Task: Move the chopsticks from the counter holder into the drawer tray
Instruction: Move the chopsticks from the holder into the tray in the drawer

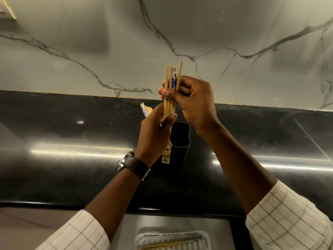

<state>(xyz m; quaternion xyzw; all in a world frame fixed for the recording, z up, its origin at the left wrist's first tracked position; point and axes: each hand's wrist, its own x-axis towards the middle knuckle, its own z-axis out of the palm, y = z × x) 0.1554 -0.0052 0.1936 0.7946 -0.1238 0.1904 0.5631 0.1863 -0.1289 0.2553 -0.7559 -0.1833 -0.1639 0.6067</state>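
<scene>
My right hand (194,100) grips a bundle of several wooden chopsticks (171,82) upright above the counter; one has a blue and white pattern. My left hand (155,130) holds the lower ends of that bundle, and a second group of chopsticks (146,110) sticks out behind it to the upper left. Just below both hands stands the black holder (180,141) on the dark counter, with a patterned chopstick (166,154) leaning at its left side. At the bottom edge, the white drawer tray (142,238) holds a few chopsticks (173,243).
The glossy black counter (72,159) runs across the view, backed by a white marble wall (108,42). The open drawer (129,226) sits below the counter's front edge. A watch is on my left wrist.
</scene>
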